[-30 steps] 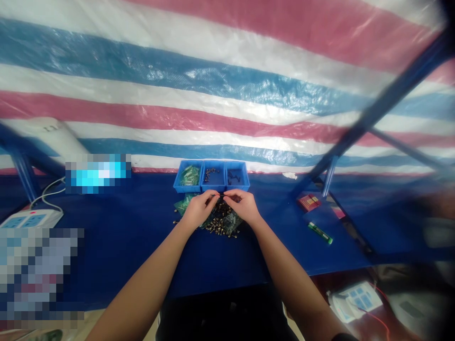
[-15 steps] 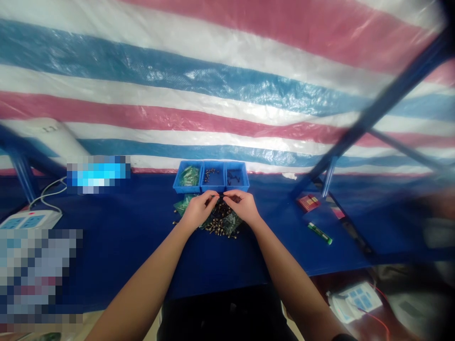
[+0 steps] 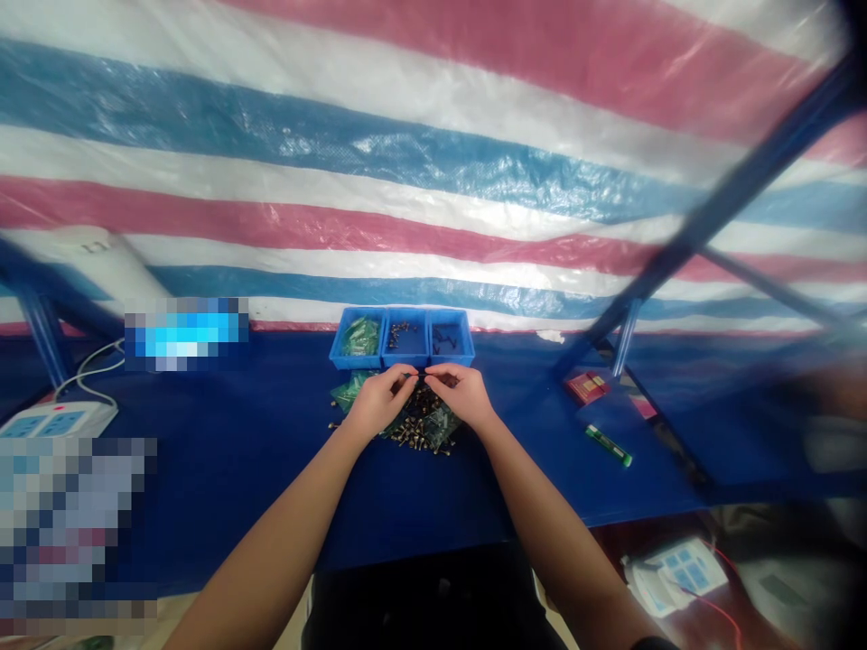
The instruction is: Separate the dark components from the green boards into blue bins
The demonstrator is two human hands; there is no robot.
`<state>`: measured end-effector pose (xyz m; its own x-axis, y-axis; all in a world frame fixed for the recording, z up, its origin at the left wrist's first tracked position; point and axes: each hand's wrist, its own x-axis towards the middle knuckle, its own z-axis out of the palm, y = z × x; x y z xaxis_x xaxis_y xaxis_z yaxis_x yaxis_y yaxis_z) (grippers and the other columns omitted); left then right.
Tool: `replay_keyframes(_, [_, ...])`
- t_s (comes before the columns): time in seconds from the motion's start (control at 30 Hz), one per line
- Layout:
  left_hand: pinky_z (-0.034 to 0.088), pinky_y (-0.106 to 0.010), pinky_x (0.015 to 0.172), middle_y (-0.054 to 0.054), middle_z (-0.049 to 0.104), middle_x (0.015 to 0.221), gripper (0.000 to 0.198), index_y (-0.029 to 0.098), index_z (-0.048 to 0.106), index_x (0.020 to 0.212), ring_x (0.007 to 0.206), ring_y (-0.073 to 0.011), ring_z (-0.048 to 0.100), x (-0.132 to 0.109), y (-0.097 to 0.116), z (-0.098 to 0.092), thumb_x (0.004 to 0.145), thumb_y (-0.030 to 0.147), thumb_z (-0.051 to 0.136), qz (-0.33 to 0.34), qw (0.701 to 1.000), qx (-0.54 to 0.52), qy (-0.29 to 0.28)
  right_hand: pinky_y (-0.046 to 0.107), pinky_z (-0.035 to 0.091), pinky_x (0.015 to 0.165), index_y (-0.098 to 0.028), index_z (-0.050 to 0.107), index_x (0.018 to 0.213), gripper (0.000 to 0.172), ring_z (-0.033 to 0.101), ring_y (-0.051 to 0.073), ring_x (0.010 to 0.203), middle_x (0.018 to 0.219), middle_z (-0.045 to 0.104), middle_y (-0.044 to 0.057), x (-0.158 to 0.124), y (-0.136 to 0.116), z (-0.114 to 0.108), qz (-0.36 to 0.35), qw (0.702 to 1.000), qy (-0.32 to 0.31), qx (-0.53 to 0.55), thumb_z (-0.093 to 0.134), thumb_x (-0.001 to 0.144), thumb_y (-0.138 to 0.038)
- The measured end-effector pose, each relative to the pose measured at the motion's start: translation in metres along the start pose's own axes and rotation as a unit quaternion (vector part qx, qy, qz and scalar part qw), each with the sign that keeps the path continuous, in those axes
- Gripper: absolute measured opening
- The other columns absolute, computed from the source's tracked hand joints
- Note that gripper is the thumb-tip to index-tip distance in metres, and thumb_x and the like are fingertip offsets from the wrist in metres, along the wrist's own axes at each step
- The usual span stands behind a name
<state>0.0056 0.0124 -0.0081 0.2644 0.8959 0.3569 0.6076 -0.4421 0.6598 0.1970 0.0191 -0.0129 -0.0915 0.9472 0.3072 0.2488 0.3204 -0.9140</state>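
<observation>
My left hand [image 3: 380,398] and my right hand [image 3: 464,394] meet fingertip to fingertip over a pile of small parts, pinching a small dark piece [image 3: 421,375] between them. Under and in front of the hands lie brass-coloured and black parts [image 3: 414,433] with green-tinted clear packets [image 3: 349,390]. Just behind the hands stand three joined blue bins: the left bin [image 3: 357,363] holds green packets, the middle bin [image 3: 405,359] some small brass-coloured parts, the right bin [image 3: 452,359] a few dark pieces.
On the blue table [image 3: 237,487], a red box [image 3: 588,387] and a green tube [image 3: 609,446] lie to the right. A power strip [image 3: 64,418] sits at the left, another [image 3: 679,576] at the lower right. Blue posts rise on both sides before a striped sheet [image 3: 406,190].
</observation>
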Motion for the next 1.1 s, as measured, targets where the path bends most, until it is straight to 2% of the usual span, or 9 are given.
replay_keyframes(0.1, [0.044, -0.022, 0.055, 0.001, 0.066, 0.071, 0.030, 0.023, 0.061, 0.103, 0.063, -0.0149, 0.062, 0.0001, -0.0003, -0.0002, 0.095, 0.046, 0.044, -0.004, 1.000, 0.003, -0.002, 0.032, 0.058, 0.072, -0.022, 0.076, 0.094, 0.022, 0.071, 0.021, 0.076, 0.089, 0.076, 0.004, -0.0008, -0.0007, 0.0006, 0.000, 1.000, -0.004, -0.001, 0.068, 0.078, -0.036])
replay_keyframes(0.27, [0.046, -0.023, 0.059, 0.001, 0.066, 0.071, 0.032, 0.023, 0.062, 0.100, 0.064, -0.0154, 0.063, -0.0003, 0.0017, -0.0016, 0.096, 0.047, 0.041, -0.009, 1.000, -0.002, -0.015, 0.032, 0.058, 0.072, -0.022, 0.075, 0.094, 0.023, 0.071, 0.021, 0.076, 0.089, 0.076, 0.004, -0.0018, -0.0013, 0.0009, 0.003, 1.000, -0.009, 0.001, 0.068, 0.079, -0.036])
replay_keyframes(0.47, [0.048, -0.025, 0.063, 0.001, 0.065, 0.069, 0.034, 0.022, 0.061, 0.108, 0.061, -0.0152, 0.062, -0.0002, 0.0022, -0.0013, 0.095, 0.048, 0.044, 0.004, 1.000, -0.001, 0.000, 0.032, 0.058, 0.072, -0.022, 0.076, 0.094, 0.023, 0.071, 0.021, 0.077, 0.089, 0.076, 0.004, -0.0004, 0.0024, 0.0009, -0.001, 1.000, -0.001, -0.004, 0.067, 0.079, -0.037])
replay_keyframes(0.73, [0.045, -0.022, 0.057, 0.001, 0.067, 0.073, 0.031, 0.023, 0.062, 0.101, 0.064, -0.0146, 0.063, -0.0002, 0.0033, -0.0025, 0.095, 0.047, 0.043, -0.006, 1.000, -0.001, -0.011, 0.033, 0.058, 0.075, -0.022, 0.075, 0.094, 0.023, 0.071, 0.021, 0.078, 0.090, 0.076, 0.004, -0.0007, 0.0009, 0.0018, 0.000, 1.000, -0.003, 0.009, 0.069, 0.078, -0.037])
replay_keyframes(0.83, [0.045, -0.022, 0.059, 0.002, 0.066, 0.072, 0.031, 0.024, 0.062, 0.102, 0.064, -0.0146, 0.063, -0.0005, 0.0029, -0.0023, 0.096, 0.046, 0.042, -0.011, 1.000, -0.004, -0.018, 0.032, 0.058, 0.074, -0.022, 0.075, 0.093, 0.022, 0.071, 0.021, 0.078, 0.089, 0.076, 0.005, -0.0008, 0.0000, 0.0017, 0.002, 1.000, -0.004, 0.014, 0.069, 0.078, -0.036])
replay_keyframes(0.97, [0.047, -0.024, 0.063, 0.002, 0.066, 0.070, 0.031, 0.024, 0.060, 0.108, 0.062, -0.0146, 0.062, -0.0003, 0.0017, -0.0014, 0.094, 0.047, 0.045, -0.005, 1.000, -0.005, -0.008, 0.032, 0.058, 0.073, -0.022, 0.075, 0.093, 0.022, 0.071, 0.021, 0.077, 0.088, 0.076, 0.004, -0.0006, 0.0003, 0.0013, 0.003, 1.000, -0.003, 0.009, 0.069, 0.077, -0.037])
replay_keyframes(1.1, [0.047, -0.024, 0.063, 0.001, 0.067, 0.070, 0.031, 0.023, 0.062, 0.103, 0.062, -0.0147, 0.062, 0.0000, 0.0010, -0.0008, 0.095, 0.047, 0.044, 0.001, 1.000, 0.003, -0.002, 0.032, 0.058, 0.073, -0.021, 0.075, 0.093, 0.023, 0.071, 0.021, 0.077, 0.088, 0.076, 0.005, -0.0008, 0.0008, 0.0018, 0.006, 1.000, -0.005, 0.010, 0.069, 0.077, -0.036])
